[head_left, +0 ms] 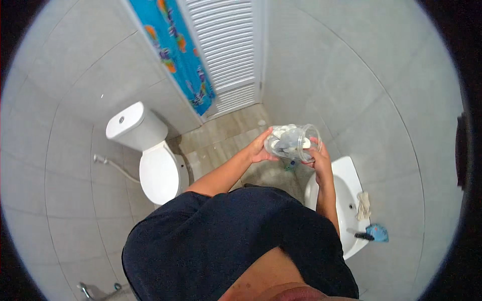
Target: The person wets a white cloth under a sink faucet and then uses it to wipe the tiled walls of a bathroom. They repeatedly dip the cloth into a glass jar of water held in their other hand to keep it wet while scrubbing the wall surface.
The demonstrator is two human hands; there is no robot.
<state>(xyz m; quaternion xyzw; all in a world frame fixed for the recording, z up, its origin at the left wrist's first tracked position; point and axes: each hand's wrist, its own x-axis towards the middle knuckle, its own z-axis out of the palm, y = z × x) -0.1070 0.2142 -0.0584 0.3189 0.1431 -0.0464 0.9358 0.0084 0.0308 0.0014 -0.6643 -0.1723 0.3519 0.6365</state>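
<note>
A clear, see-through jar lies tilted on its side in the air in front of me, its mouth towards the right. Inside it are several white and grey pieces, rounded like pebbles; their exact kind I cannot make out. My left hand is wrapped round the jar's bottom end. At the mouth end, my right hand grips by the rim, some fingers seen through the clear wall. Whether those fingers also pinch a piece is unclear.
Below right stands a white washbasin with a cream cloth-like bundle, a black-handled brush and a blue packet on its edge. A white toilet is at left. Behind are a louvred door and a blue patterned curtain.
</note>
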